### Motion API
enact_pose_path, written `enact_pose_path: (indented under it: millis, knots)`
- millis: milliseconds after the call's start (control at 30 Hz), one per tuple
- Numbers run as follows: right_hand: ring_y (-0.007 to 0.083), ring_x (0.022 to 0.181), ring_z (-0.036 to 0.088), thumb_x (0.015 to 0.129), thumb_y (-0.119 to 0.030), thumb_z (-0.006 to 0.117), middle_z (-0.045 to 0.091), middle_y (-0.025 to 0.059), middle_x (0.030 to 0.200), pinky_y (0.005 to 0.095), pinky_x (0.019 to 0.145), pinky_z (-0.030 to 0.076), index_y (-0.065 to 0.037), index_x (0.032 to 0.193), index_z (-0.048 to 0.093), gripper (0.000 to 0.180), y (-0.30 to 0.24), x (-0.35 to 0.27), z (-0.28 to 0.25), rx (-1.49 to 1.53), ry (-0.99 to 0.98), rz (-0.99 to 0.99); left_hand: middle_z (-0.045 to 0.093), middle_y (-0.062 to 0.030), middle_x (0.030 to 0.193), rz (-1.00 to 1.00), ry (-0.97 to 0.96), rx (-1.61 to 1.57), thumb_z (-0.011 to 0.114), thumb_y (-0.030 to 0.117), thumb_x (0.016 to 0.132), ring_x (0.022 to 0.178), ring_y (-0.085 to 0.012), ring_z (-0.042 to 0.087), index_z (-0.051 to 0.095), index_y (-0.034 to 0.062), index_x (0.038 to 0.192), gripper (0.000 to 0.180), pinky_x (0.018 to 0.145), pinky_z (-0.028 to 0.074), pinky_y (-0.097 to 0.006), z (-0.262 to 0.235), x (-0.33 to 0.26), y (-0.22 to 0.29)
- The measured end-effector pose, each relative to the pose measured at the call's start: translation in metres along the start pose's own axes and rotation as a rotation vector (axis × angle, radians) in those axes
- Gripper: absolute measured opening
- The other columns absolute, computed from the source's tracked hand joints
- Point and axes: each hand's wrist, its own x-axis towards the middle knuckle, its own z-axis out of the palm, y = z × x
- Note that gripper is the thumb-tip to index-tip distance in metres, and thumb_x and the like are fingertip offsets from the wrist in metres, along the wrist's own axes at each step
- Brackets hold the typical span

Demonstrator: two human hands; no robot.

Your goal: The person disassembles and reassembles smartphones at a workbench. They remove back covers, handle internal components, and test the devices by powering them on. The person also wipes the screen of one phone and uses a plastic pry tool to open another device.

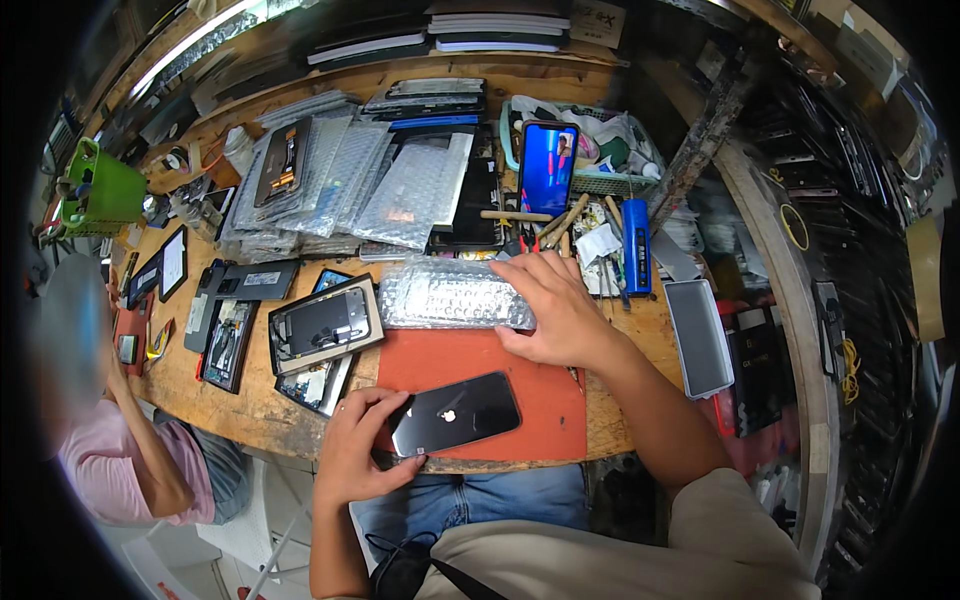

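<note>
A black smartphone (458, 414) lies slightly tilted on an orange-red mat (550, 400) at the near edge of the bench, its dark screen showing a small white logo. My left hand (362, 440) grips its left end, fingers at the far corner and thumb at the near one. Just beyond the mat's far edge lies a flat packet of clear bubble wrap (450, 294). My right hand (556, 312) holds the packet's right end, fingers on top and thumb along the near side. What is inside the wrap is hard to make out.
Left of the mat sit an open box with a phone (325, 325) and several opened phones. Stacked bubble-wrapped sheets (330, 180) stand behind. A lit phone (547, 170) leans near a blue tool (636, 248). At right is a grey tray (700, 340). Another person (130, 450) sits at left.
</note>
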Motion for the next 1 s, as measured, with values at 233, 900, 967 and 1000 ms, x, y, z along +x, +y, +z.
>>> enact_pose_path:
  millis: [233,900,967,1000]
  knots:
    - [0.0339,0.121,0.055,0.080,-0.031,0.086,0.061,0.0154,0.132,0.0491,0.109,0.040,-0.002,0.144,0.062,0.074,0.002,0.000,0.003,-0.012,0.001,-0.016,0.063,-0.0188,0.126,0.000,0.006,0.027,0.090,0.028,0.065,0.111,-0.0357,0.065,0.068,0.0047,0.138,0.080,0.092,0.054,-0.041,-0.001,-0.002,-0.001]
    - [0.0347,0.126,0.056,0.081,-0.038,0.089,0.063,0.0151,0.136,0.0472,0.112,0.041,-0.002,0.144,0.062,0.077,0.002,-0.003,0.001,-0.011,-0.026,0.034,0.062,-0.0171,0.130,-0.006,-0.002,-0.032,0.098,0.027,0.066,0.110,-0.0305,0.063,0.068,0.0039,0.138,0.081,0.090,0.053,-0.039,0.002,-0.006,-0.011]
    - [0.0345,0.126,0.056,0.081,-0.038,0.089,0.063,0.0151,0.136,0.0474,0.112,0.040,-0.002,0.144,0.062,0.077,0.003,-0.003,0.002,-0.011,-0.024,0.025,0.062,-0.0169,0.130,-0.011,-0.007,-0.050,0.099,0.028,0.067,0.110,-0.0298,0.063,0.067,0.0039,0.138,0.082,0.090,0.053,-0.038,0.001,-0.006,-0.010]
    - [0.0345,0.126,0.056,0.082,-0.039,0.089,0.063,0.0151,0.136,0.0475,0.113,0.040,-0.002,0.144,0.062,0.077,0.003,-0.003,0.003,-0.014,-0.022,0.022,0.062,-0.0167,0.130,-0.010,-0.009,-0.060,0.099,0.028,0.067,0.109,-0.0294,0.062,0.067,0.0038,0.139,0.082,0.090,0.053,-0.038,0.001,-0.005,-0.010]
